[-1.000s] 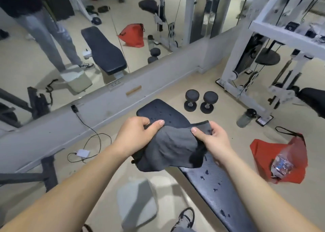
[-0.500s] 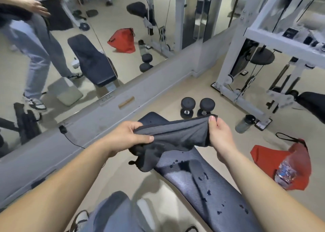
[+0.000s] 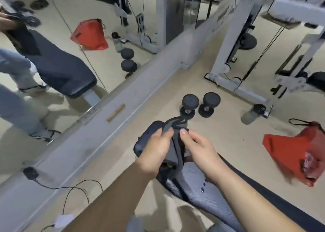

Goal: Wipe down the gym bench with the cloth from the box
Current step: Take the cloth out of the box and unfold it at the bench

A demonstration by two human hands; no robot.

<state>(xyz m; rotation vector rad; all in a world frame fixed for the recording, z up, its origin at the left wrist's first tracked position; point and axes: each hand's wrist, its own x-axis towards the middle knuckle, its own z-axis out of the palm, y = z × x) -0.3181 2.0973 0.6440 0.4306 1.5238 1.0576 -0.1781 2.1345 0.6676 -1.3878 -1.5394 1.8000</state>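
Note:
The dark grey cloth (image 3: 174,149) is bunched and folded between both hands, held just above the head end of the gym bench. My left hand (image 3: 154,152) grips its left side with the thumb on top. My right hand (image 3: 197,147) pinches its right side. The black padded gym bench (image 3: 207,198) runs from under my hands toward the bottom right, with a few water drops (image 3: 203,186) on it beside my right wrist. The box is out of view.
Two black dumbbells (image 3: 197,105) stand on the floor just beyond the bench. A red bag (image 3: 290,149) lies at the right, a bottle (image 3: 251,114) near a white cable machine (image 3: 233,56). A wall mirror is at the left; a cable and charger (image 3: 63,221) lie below it.
The cloth, stretched wide between my hands before, is now gathered into a narrow folded bunch. My hands have come close together, and the view has shifted toward the bench's head end.

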